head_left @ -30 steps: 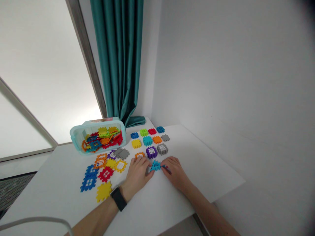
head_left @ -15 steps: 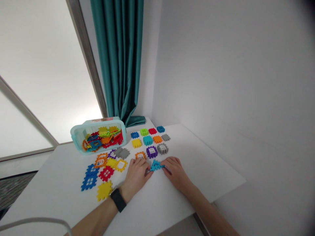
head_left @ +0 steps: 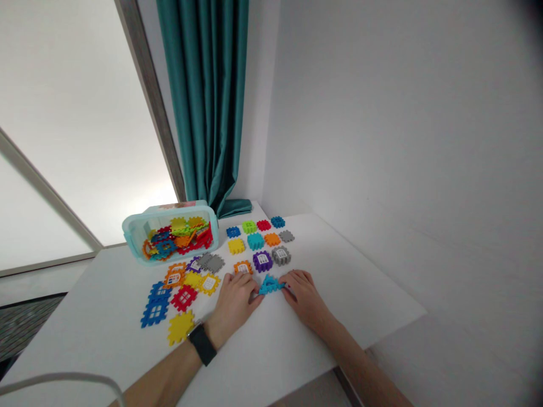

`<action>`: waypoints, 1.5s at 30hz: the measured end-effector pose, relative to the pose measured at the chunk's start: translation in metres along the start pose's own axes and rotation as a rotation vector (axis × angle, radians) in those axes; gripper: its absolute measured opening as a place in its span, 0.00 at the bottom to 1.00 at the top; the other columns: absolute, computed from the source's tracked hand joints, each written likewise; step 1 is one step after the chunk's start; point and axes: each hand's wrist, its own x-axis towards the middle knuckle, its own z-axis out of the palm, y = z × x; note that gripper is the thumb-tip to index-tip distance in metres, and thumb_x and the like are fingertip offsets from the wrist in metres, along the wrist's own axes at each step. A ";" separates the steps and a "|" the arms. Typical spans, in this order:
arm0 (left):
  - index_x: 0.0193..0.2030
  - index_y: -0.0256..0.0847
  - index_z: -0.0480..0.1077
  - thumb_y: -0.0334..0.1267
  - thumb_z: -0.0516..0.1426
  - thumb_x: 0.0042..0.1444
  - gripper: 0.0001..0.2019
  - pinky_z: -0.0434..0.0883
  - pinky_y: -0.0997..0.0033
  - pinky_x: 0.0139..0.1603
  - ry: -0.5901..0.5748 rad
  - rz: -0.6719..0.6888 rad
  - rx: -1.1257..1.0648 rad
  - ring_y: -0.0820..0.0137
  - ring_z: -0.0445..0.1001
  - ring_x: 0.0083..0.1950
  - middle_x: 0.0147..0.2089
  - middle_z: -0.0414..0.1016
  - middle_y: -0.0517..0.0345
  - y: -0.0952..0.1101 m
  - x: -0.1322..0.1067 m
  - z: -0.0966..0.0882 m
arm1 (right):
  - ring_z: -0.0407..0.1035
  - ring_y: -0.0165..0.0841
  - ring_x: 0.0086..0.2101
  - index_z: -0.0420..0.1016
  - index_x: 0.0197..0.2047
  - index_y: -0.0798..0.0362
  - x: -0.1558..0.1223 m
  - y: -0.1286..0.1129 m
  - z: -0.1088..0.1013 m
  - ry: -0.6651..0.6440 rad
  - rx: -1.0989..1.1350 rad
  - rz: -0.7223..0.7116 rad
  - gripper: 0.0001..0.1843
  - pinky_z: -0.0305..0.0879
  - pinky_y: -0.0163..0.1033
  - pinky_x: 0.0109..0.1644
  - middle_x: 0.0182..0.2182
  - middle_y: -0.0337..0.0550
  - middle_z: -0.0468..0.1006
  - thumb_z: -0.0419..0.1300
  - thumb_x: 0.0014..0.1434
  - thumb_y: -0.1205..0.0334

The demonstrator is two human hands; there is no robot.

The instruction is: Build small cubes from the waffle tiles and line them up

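Between my hands is a light blue interlocking building piece [head_left: 270,284] with toothed edges, low over the white table. My left hand [head_left: 238,297] is closed on its left end, with thumb and fingers pinching it. My right hand [head_left: 304,297] pinches its right end in the same way. Fingers cover both ends of the piece. Just behind my left fingertips lies an orange piece with a white window print [head_left: 243,268]. A purple stack [head_left: 262,261] and a grey stack [head_left: 281,255] with similar prints stand beyond the blue piece.
A pale teal bin [head_left: 136,240] full of mixed pieces stands at the back left. Loose pieces, such as a red one [head_left: 184,298], a yellow one [head_left: 181,328] and a blue one [head_left: 155,312], lie left of my left arm. A wall [head_left: 382,141] borders the table's right side.
The light blue piece has tilted slightly between my fingers, so its triangular shape shows more. Both hands keep their pinch and stay almost in place.
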 end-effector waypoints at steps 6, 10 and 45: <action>0.32 0.44 0.72 0.40 0.62 0.60 0.06 0.59 0.58 0.49 -0.005 -0.004 0.010 0.59 0.73 0.48 0.40 0.79 0.56 -0.001 -0.001 -0.001 | 0.71 0.41 0.44 0.72 0.42 0.47 -0.002 0.001 0.000 0.002 -0.001 0.011 0.11 0.61 0.50 0.54 0.39 0.43 0.80 0.57 0.61 0.74; 0.33 0.44 0.73 0.39 0.62 0.60 0.05 0.59 0.58 0.48 -0.014 -0.003 0.017 0.58 0.74 0.49 0.41 0.79 0.56 -0.001 -0.001 -0.001 | 0.72 0.41 0.44 0.72 0.41 0.48 -0.003 0.001 0.000 0.009 -0.015 0.014 0.11 0.60 0.51 0.55 0.39 0.43 0.80 0.56 0.62 0.73; 0.34 0.43 0.73 0.42 0.60 0.61 0.07 0.58 0.56 0.50 -0.051 -0.040 0.006 0.58 0.74 0.50 0.43 0.80 0.55 0.003 0.000 -0.006 | 0.72 0.40 0.42 0.70 0.41 0.50 -0.002 -0.001 -0.001 0.029 -0.017 0.036 0.11 0.61 0.49 0.53 0.37 0.44 0.78 0.55 0.58 0.75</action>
